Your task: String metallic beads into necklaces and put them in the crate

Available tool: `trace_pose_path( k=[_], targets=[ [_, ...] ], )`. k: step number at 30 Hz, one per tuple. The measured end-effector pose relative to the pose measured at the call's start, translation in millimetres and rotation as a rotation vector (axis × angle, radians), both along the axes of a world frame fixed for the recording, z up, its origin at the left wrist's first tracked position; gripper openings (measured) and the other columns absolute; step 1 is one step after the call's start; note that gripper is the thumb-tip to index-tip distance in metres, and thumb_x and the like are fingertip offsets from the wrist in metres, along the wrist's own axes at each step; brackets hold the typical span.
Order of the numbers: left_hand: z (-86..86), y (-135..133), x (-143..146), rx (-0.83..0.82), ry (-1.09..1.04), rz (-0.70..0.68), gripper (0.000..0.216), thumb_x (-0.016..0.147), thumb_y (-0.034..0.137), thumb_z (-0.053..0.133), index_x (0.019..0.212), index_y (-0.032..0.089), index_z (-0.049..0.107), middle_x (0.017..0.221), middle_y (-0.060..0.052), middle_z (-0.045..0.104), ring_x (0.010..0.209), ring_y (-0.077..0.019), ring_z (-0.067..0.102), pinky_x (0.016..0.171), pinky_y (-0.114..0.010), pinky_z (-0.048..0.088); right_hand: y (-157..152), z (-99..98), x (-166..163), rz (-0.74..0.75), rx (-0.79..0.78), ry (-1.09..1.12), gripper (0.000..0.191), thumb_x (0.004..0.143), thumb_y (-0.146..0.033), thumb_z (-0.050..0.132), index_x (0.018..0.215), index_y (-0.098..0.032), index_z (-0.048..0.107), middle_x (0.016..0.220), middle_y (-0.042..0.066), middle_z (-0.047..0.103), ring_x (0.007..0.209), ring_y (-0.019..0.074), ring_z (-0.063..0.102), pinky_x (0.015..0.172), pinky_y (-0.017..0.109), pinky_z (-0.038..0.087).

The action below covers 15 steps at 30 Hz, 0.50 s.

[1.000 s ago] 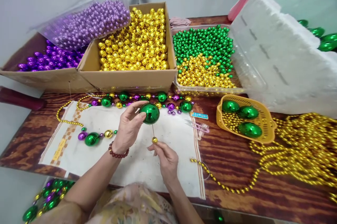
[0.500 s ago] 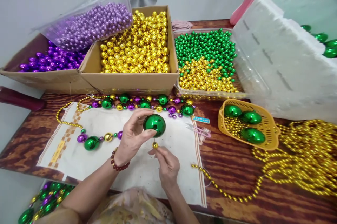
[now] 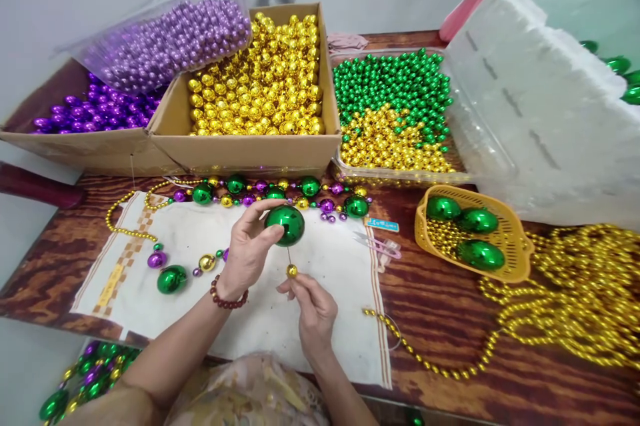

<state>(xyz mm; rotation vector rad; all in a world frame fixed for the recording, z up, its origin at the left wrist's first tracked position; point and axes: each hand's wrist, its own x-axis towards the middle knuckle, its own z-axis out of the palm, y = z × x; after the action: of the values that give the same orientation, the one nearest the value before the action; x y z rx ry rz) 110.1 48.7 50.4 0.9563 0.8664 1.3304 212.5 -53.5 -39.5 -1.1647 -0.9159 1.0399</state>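
My left hand (image 3: 250,249) grips a large shiny green ball bead (image 3: 286,225) between thumb and fingers, above the white cloth (image 3: 280,326). A thin string or wire runs down from that bead to a small gold bead (image 3: 292,271). Just under it, my right hand (image 3: 316,313) pinches the gold bead with thumb and forefinger. Left of my hands lies a partly strung strand of green, purple and gold beads (image 3: 173,279), its near end hidden behind my left hand. Along the cloth's far edge runs a finished-looking row of mixed beads (image 3: 310,186).
Behind stand cardboard boxes of gold beads (image 3: 255,99) and purple beads (image 3: 115,109), and a clear tray of green and gold beads (image 3: 395,86). Rightward are pink scissors (image 3: 383,246), a yellow basket (image 3: 523,259), gold bead chains (image 3: 590,299) and a foam box (image 3: 540,99).
The green ball has moved slightly up and left in my left hand. More string shows between it and the gold bead. The strand on the left has shifted a little.
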Motion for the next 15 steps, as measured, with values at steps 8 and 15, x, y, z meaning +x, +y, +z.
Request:
trace_pose_path(
  k=[8,15],
  targets=[
    [-1.1,4,2,-0.052,-0.075,-0.003,0.035,0.073,0.036,0.081,0.104,0.022,0.072,0.103,-0.006,0.069,0.084,-0.0154,0.064,0.071,-0.025,0.053,-2,-1.8,-1,-0.034,-0.032,0.038,0.015,0.091,-0.020,0.058,0.086,-0.017,0.071,0.069,0.003,0.072,0.060,0.0146,0.062,0.058,0.027,0.050],
    [-8.7,-1,-1,0.055,-0.009,-0.025,0.034,0.077,0.033,0.078,0.109,0.025,0.071,0.109,-0.006,0.066,0.091,-0.0159,0.062,0.077,-0.025,0.053,6,1.2,-3,0.015,-0.081,0.130,0.013,0.090,-0.025,0.061,0.092,-0.017,0.071,0.072,0.004,0.072,0.061,0.0150,0.063,0.058,0.027,0.051]
  ],
)
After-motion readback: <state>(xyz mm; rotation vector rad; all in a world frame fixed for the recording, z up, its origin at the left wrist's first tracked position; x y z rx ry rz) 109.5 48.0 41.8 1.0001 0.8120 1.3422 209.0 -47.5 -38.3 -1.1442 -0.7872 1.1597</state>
